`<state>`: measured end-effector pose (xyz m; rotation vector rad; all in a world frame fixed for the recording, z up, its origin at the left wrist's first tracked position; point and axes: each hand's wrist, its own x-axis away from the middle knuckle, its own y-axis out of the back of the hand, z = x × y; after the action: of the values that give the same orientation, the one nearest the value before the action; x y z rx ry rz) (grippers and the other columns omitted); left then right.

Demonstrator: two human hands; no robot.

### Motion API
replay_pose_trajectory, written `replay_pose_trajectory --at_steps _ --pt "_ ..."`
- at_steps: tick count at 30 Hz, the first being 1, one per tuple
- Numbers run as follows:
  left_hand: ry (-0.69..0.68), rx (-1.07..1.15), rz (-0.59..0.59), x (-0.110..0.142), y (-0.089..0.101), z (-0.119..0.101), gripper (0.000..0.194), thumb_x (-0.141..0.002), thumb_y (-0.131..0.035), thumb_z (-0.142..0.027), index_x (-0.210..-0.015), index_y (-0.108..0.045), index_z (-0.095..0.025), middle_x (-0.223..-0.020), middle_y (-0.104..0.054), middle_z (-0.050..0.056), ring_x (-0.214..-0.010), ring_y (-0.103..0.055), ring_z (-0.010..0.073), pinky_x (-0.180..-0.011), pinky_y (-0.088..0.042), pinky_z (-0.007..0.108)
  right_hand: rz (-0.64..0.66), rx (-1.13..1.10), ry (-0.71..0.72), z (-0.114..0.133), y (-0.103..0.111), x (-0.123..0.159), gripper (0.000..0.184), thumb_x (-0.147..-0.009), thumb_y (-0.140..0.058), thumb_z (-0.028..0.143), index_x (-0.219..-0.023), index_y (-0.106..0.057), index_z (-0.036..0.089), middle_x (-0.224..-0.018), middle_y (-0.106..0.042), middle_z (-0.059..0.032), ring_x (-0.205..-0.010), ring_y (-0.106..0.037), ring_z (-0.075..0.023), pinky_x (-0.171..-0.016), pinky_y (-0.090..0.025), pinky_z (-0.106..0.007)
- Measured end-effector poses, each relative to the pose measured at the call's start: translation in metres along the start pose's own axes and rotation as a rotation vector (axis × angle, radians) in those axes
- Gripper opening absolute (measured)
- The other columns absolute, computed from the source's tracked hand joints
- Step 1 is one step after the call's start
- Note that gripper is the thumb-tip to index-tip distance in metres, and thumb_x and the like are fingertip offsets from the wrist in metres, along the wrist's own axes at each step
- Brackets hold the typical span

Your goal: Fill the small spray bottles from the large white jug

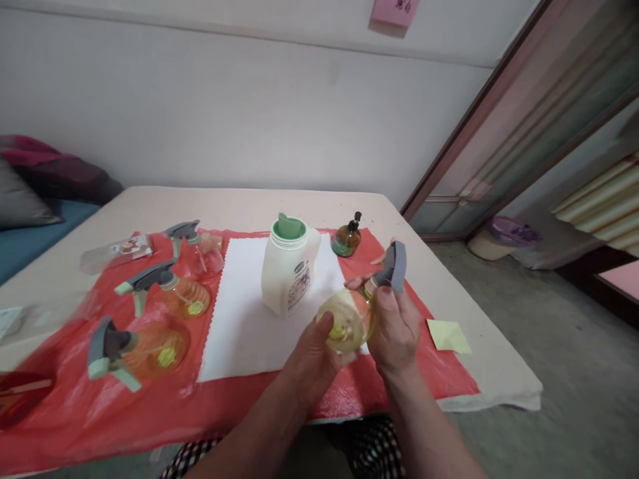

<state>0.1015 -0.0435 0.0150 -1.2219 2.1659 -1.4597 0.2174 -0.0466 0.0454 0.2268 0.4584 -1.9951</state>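
Note:
A clear yellowish spray bottle [347, 320] is held between my two hands, tilted over the front of the white sheet. My left hand [319, 346] wraps round the bottle's body near its base. At the neck, my right hand [397, 326] grips just below the grey trigger head [392, 267]; some of its fingers are hidden behind the bottle. Behind my hands stands a cream plastic jug [287, 269], upright on the white sheet [239, 319], with a green piece set in its open mouth. A brown pump bottle [347, 238] stands to its right.
Three spray bottles lie at the left: a near one [154, 349], a middle one [184, 296] and a far one [202, 256]. Red plastic sheeting [224, 416] covers the table. A yellow sticky note [448, 336] lies right; a waste bin [492, 241] stands on the floor.

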Motion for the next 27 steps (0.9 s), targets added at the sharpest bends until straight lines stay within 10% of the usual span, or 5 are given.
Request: replay_pose_trajectory --at_steps 4,16,20,27 --pt "0.228 0.053 0.043 0.001 0.006 -0.001 0.067 -0.066 -0.085 -0.064 -0.108 -0.070 -0.014 -0.088 -0.076 0.009 -0.064 -0.069 0.0145 -0.055 -0.054 0.020 -0.025 -0.111 -0.055 0.002 -0.002 0.000 0.025 -0.093 -0.060 0.048 -0.097 -0.069 0.025 -0.096 -0.072 -0.0051 -0.086 -0.065 -0.0218 -0.080 -0.051 -0.038" --pt "-0.194 -0.382 -0.106 0.003 0.005 0.001 0.069 -0.077 -0.072 -0.068 -0.120 -0.052 -0.018 -0.065 -0.059 -0.006 -0.040 -0.043 0.0050 -0.037 -0.029 0.016 -0.086 -0.319 -0.132 -0.005 -0.012 -0.004 0.026 -0.087 -0.067 0.049 -0.099 -0.073 0.026 -0.103 -0.076 -0.0064 -0.102 -0.069 -0.0255 -0.101 -0.050 -0.051" --pt "-0.508 -0.539 -0.166 -0.001 0.007 0.014 0.094 -0.069 -0.087 -0.051 -0.138 -0.028 -0.026 -0.114 -0.068 0.007 -0.091 -0.070 0.0188 -0.077 -0.057 0.029 -0.116 -0.374 -0.180 -0.001 -0.016 -0.005 0.029 -0.086 -0.067 0.052 -0.097 -0.071 0.025 -0.104 -0.075 -0.0071 -0.106 -0.068 -0.0254 -0.104 -0.049 -0.051" --pt "-0.570 -0.641 -0.064 0.000 0.005 0.036 0.114 -0.068 -0.087 -0.057 -0.147 -0.010 -0.028 -0.144 -0.053 0.018 -0.133 -0.055 0.0309 -0.111 -0.046 0.049 -0.216 -0.458 -0.203 -0.003 -0.004 -0.013 0.030 -0.086 -0.065 0.052 -0.089 -0.070 0.023 -0.084 -0.074 -0.0029 -0.088 -0.072 -0.0234 -0.094 -0.054 -0.046"
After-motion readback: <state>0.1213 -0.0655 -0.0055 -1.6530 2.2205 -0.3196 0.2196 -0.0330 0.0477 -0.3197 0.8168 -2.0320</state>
